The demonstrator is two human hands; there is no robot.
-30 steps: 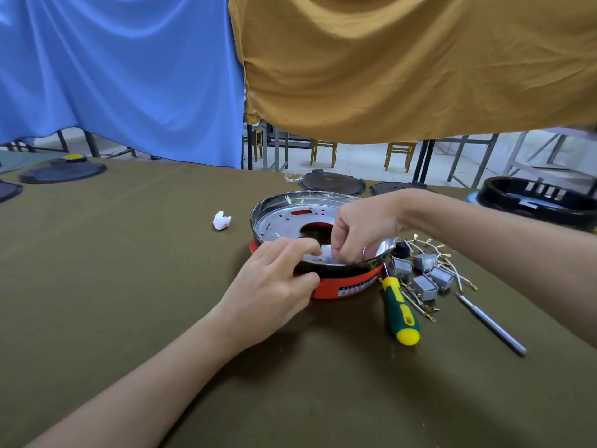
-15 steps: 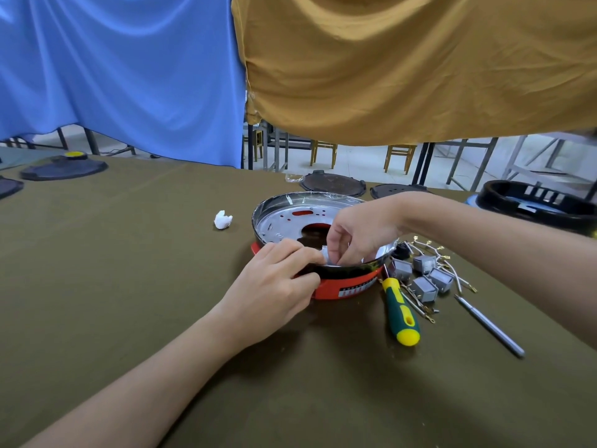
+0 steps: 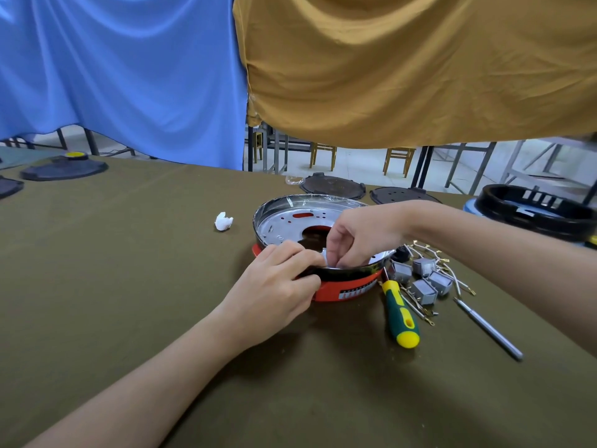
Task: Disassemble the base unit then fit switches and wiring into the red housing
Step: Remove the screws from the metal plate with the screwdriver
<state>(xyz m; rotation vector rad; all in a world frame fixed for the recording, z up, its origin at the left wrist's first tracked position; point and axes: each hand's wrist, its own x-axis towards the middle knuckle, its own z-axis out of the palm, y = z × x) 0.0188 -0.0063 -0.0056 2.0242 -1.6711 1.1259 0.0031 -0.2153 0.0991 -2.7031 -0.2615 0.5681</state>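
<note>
The red housing sits at table centre, with the left hand gripping its rim at 7 o'clock and the right hand, nearer, pinching a small white piece inside the metal pan at 6 o'clock.

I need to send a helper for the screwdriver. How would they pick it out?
Start at the round red housing mid-table and look just right of it. The screwdriver lies there beside the grey switches. Its green and yellow handle sets it apart from the plain slim metal tool farther right.
</note>
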